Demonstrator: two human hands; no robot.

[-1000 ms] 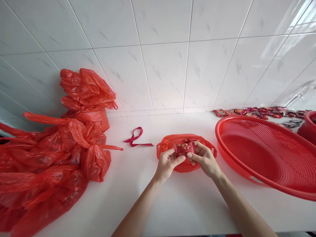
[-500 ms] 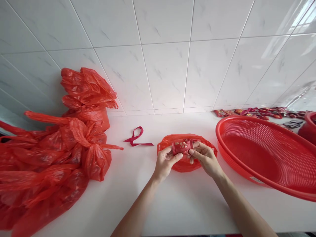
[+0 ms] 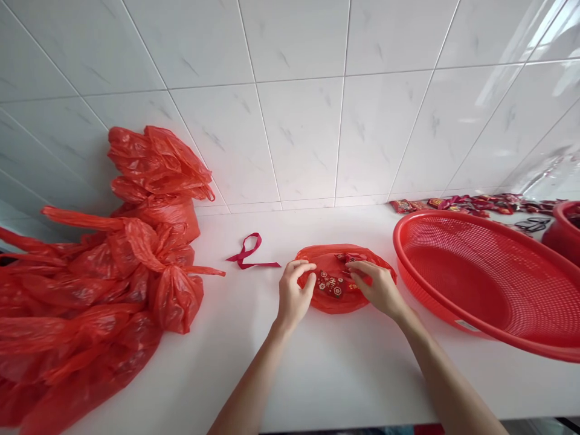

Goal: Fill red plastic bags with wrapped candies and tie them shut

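A small red plastic bag [image 3: 333, 302] lies open on the white counter [image 3: 326, 368] in front of me. Inside it lies a small red packet [image 3: 330, 284] with gold print. My left hand [image 3: 292, 294] pinches the bag's left rim, fingers curled. My right hand [image 3: 376, 289] grips the bag's right rim with thumb and fingers closed on the plastic. Both hands sit either side of the packet, not touching it.
A heap of knotted red plastic bags [image 3: 113, 266] fills the left side. A dark red ribbon [image 3: 249, 252] lies behind the small bag. A large red mesh basket [image 3: 489, 278] stands at right, with several red wrapped sweets [image 3: 471, 204] and a red tub [image 3: 564, 229] beyond it.
Both hands held the red packet above the bag; now it lies inside the bag, and the hands have moved apart to the bag's rim.
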